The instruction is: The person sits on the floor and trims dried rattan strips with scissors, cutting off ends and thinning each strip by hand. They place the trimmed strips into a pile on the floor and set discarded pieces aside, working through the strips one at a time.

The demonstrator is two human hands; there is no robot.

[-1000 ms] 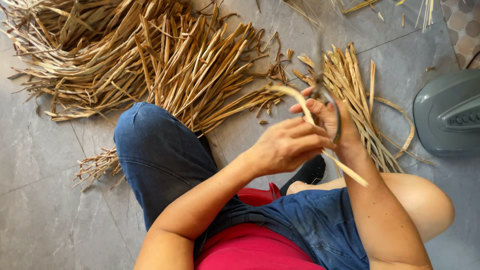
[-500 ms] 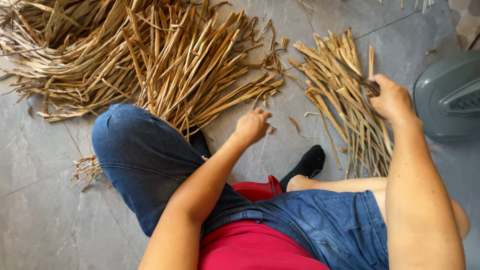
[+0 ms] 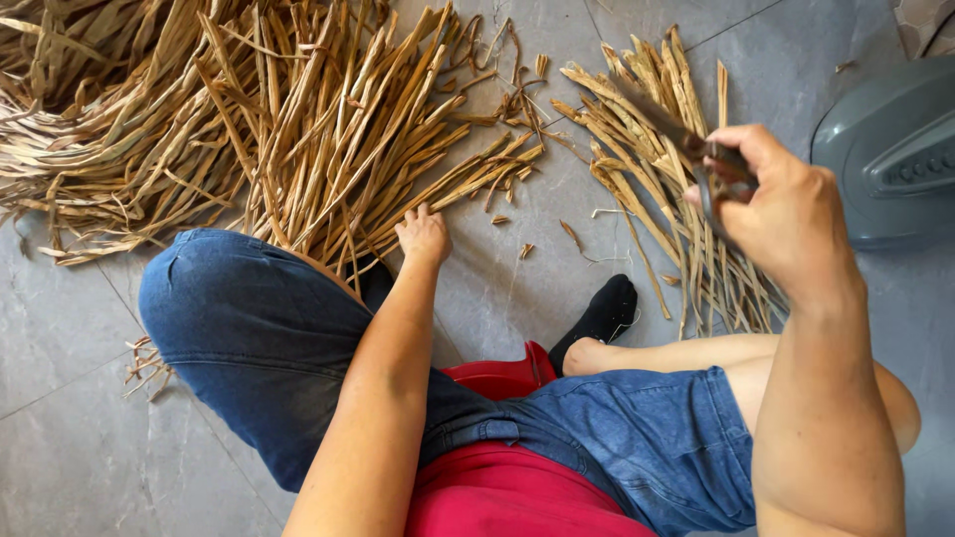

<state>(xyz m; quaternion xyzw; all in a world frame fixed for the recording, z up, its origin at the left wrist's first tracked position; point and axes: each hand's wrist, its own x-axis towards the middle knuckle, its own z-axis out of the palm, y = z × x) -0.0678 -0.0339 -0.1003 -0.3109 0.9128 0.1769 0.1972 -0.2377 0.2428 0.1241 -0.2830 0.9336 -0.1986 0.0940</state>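
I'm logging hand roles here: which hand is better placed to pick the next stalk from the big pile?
Left. The left hand rests empty at the big pile's edge; the right hand is raised, gripping a dark tool.

Left hand at dried stalks, right hand gripping blade

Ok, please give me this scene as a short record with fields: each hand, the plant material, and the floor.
left hand: reaches down to the near ends of the big heap of dry stalks
right hand: raised, closed on a dark knife
small bundle: dry strips lying below the right hand
floor: grey tiles
grey appliance: at the right edge
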